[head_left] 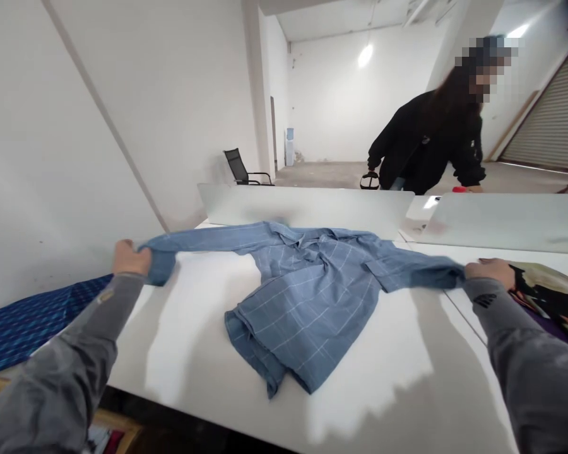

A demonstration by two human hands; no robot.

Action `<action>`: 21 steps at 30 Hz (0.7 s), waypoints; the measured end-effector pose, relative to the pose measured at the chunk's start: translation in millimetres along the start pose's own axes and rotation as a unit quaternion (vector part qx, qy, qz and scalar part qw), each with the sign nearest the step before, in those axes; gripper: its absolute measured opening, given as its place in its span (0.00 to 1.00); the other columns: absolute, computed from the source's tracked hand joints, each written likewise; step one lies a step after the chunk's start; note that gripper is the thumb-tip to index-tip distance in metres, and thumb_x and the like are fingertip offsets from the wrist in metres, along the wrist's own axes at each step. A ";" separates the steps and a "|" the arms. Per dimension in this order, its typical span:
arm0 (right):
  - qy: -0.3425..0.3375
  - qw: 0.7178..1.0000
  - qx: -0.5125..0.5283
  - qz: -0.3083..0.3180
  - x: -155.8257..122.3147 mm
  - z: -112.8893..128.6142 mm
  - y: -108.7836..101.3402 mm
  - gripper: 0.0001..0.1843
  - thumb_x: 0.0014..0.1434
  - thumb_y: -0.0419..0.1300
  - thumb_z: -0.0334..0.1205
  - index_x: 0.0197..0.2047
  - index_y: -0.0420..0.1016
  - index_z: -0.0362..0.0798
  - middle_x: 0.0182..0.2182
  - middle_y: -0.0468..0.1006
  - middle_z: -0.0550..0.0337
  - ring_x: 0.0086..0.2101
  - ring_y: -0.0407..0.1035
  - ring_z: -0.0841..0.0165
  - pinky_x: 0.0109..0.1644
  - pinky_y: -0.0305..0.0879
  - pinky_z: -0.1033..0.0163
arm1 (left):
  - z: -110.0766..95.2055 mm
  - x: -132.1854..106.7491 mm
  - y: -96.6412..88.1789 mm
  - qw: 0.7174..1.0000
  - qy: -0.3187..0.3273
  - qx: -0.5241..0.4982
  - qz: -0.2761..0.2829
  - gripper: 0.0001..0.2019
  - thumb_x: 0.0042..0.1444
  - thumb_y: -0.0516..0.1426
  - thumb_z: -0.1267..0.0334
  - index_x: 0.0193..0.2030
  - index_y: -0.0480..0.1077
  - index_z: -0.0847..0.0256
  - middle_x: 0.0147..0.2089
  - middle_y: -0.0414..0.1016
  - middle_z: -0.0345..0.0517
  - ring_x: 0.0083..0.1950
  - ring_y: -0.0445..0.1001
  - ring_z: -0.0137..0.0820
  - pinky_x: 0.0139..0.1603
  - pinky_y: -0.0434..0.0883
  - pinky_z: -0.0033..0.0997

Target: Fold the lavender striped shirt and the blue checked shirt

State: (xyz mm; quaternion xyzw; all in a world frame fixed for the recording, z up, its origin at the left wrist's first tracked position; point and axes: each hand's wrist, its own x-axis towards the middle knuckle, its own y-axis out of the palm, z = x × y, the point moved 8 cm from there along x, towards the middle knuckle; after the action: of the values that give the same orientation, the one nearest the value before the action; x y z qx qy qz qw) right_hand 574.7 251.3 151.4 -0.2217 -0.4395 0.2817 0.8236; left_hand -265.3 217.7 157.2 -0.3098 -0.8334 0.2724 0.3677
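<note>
Your left hand (129, 257) and right hand (495, 272) each close on a cuff of the soft, light shirt (303, 296), spread limp across the counter (194, 353).

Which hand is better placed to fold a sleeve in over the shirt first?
Roughly even: left hand and right hand each grip a sleeve end of the shirt. Slight edge left, probably: the right sits against colourful cloth.

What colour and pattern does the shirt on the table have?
Blue with a thin pale check: shirt, head view.

Bright overhead light, warped edges.
</note>
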 end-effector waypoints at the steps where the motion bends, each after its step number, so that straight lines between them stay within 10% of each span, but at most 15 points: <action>1: 0.016 1.000 -0.002 -0.003 -14.6 -5.7 2.7 0.26 0.59 0.47 0.48 0.44 0.77 0.36 0.35 0.73 0.33 0.43 0.68 0.43 0.46 0.57 0.39 | 4.3 -11.9 13.0 1.000 0.009 0.006 -0.003 0.16 0.60 0.50 0.63 0.51 0.63 0.74 0.54 0.68 0.67 0.61 0.63 0.57 0.59 0.62 0.59; 4: -0.065 0.984 0.063 0.150 -96.2 35.5 44.6 0.24 0.56 0.54 0.52 0.45 0.77 0.43 0.36 0.78 0.42 0.39 0.72 0.50 0.44 0.65 0.47 | -5.3 -74.4 76.8 0.990 0.112 -0.002 0.083 0.14 0.57 0.53 0.57 0.42 0.68 0.65 0.49 0.73 0.59 0.58 0.69 0.48 0.61 0.63 0.48; 7: -0.358 0.856 0.150 0.342 -234.0 140.7 72.6 0.31 0.54 0.61 0.53 0.58 0.70 0.48 0.54 0.74 0.47 0.50 0.69 0.55 0.49 0.67 0.53 | -25.6 -142.1 127.2 0.966 0.185 0.005 0.179 0.19 0.52 0.56 0.50 0.43 0.69 0.63 0.47 0.75 0.56 0.54 0.71 0.45 0.58 0.67 0.43; 8: -0.442 0.805 0.144 0.368 -278.4 169.1 72.9 0.34 0.54 0.63 0.51 0.62 0.66 0.49 0.57 0.71 0.47 0.54 0.66 0.54 0.53 0.65 0.51 | -34.5 -159.2 137.8 0.955 0.206 0.012 0.212 0.19 0.52 0.57 0.51 0.45 0.69 0.63 0.47 0.74 0.56 0.54 0.71 0.45 0.56 0.67 0.44; 11: -0.513 0.783 0.093 0.339 -341.8 215.1 70.1 0.20 0.62 0.53 0.37 0.57 0.71 0.50 0.53 0.75 0.49 0.51 0.68 0.58 0.52 0.64 0.50 | -63.5 -190.1 150.9 0.921 0.252 0.014 0.297 0.13 0.52 0.55 0.63 0.44 0.70 0.62 0.43 0.74 0.53 0.50 0.72 0.43 0.52 0.68 0.43; 15: -0.429 0.852 0.158 0.256 -304.3 200.8 48.8 0.14 0.59 0.49 0.32 0.39 0.76 0.47 0.37 0.80 0.52 0.37 0.73 0.64 0.43 0.67 0.58 | -89.3 -205.9 137.3 0.900 0.274 -0.037 0.336 0.07 0.54 0.50 0.70 0.35 0.68 0.59 0.37 0.73 0.45 0.41 0.74 0.33 0.47 0.70 0.34; 21: -0.016 0.974 0.197 0.108 -210.1 47.7 -15.2 0.13 0.49 0.52 0.41 0.35 0.75 0.49 0.34 0.79 0.57 0.38 0.72 0.61 0.46 0.67 0.58 | -76.0 -228.2 92.9 0.942 0.228 -0.127 0.209 0.07 0.61 0.48 0.63 0.36 0.66 0.58 0.37 0.68 0.43 0.36 0.71 0.31 0.41 0.70 0.33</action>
State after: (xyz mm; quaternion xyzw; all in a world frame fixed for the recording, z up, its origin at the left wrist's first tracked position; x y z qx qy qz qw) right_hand 442.7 107.1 59.4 -0.0968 -0.3622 0.4538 0.8084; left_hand -53.8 132.6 36.7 -0.5752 -0.6711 0.1573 0.4405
